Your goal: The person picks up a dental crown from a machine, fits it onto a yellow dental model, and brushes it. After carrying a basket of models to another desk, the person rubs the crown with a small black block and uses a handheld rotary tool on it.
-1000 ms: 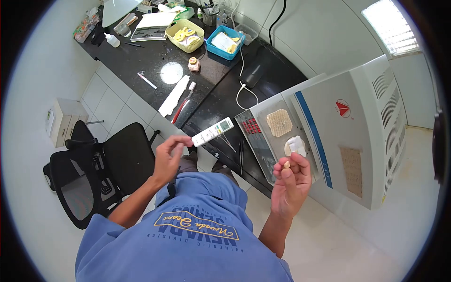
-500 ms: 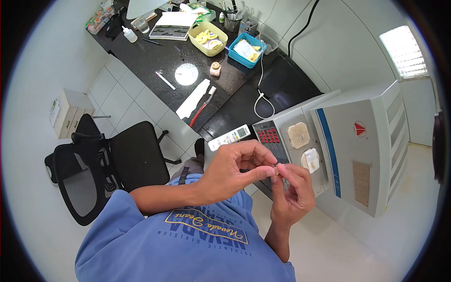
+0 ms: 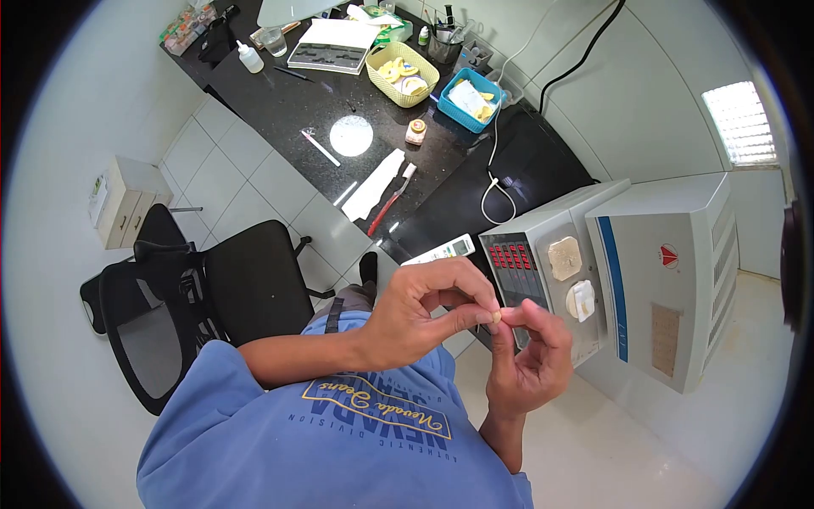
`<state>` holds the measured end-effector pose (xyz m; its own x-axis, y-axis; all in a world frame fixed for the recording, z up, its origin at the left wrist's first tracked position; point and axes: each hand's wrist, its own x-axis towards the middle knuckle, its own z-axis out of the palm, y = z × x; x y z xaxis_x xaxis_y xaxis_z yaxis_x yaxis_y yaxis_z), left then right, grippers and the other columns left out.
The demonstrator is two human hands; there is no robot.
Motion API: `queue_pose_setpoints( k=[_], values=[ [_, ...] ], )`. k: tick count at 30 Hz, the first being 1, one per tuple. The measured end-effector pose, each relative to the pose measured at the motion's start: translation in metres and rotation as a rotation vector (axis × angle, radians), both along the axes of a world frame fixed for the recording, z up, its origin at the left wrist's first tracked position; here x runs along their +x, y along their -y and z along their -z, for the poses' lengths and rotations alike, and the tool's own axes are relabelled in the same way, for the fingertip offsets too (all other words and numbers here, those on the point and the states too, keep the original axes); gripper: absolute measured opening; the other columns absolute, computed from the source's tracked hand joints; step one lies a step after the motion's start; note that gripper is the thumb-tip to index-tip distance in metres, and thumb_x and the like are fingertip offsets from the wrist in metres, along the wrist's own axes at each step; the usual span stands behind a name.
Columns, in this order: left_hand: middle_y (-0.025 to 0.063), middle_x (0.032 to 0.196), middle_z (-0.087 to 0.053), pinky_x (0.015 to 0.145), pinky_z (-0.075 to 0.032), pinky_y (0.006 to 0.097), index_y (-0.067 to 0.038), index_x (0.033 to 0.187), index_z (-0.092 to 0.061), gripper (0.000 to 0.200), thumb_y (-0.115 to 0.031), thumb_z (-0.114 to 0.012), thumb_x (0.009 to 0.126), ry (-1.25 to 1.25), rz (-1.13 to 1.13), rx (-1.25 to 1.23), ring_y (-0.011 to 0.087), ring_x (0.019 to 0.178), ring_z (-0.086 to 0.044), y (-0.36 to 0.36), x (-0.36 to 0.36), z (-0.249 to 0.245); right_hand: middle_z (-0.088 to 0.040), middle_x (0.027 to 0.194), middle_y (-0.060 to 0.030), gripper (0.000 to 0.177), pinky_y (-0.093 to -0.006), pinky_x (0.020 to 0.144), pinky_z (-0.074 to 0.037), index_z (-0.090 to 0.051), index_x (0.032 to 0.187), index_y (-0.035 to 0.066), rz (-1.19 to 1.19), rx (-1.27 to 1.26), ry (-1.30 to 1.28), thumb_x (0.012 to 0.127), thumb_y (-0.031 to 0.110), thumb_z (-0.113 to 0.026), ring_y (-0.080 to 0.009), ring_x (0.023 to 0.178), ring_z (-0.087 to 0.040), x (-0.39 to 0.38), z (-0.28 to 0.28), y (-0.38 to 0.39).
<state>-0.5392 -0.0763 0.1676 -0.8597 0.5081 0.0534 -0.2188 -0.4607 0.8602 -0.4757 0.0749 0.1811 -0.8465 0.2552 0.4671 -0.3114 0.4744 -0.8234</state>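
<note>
My left hand (image 3: 424, 310) is closed in a pinch, thumb and forefinger tips on a small cream, tooth-coloured piece (image 3: 496, 316). From the other side my right hand (image 3: 530, 356) pinches the same piece, so the fingertips of both hands nearly meet. Its exact shape is too small to make out and is partly covered by the fingers. Just beyond the hands stands a white furnace-like machine with a keypad panel (image 3: 513, 259). A beige block (image 3: 565, 258) and a round white pad (image 3: 581, 300) lie on its ledge.
A white remote (image 3: 449, 250) lies near my left hand. On the dark bench (image 3: 280, 110) are a red-handled brush (image 3: 390, 204), white paper (image 3: 373, 187), a small jar (image 3: 415, 131), a yellow basket (image 3: 376, 64) and a blue basket (image 3: 454, 114). A black chair (image 3: 259, 276) stands at left.
The bench and machine have shifted right and slightly down in view as my head turned. Both hands keep their pinch, and more of the tooth-coloured piece shows between the fingertips.
</note>
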Motion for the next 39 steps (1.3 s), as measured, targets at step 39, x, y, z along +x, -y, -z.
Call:
queue_pose_setpoints(
  k=[39],
  values=[
    [0.0086, 0.086, -0.069, 0.064, -0.054, 0.0281, -0.001, 0.092, -0.074, 0.009, -0.001, -0.076, 0.083, -0.502, -0.157, -0.339, 0.0176, 0.075, -0.068, 0.061, -0.025, 0.009, -0.067, 0.082, -0.0069, 0.017, -0.0215, 0.064, -0.044, -0.071, 0.090, -0.002, -0.145, -0.615, 0.362, 0.086, 0.011, -0.080, -0.0112, 0.073, -0.062, -0.019, 0.012, 0.050]
  ],
)
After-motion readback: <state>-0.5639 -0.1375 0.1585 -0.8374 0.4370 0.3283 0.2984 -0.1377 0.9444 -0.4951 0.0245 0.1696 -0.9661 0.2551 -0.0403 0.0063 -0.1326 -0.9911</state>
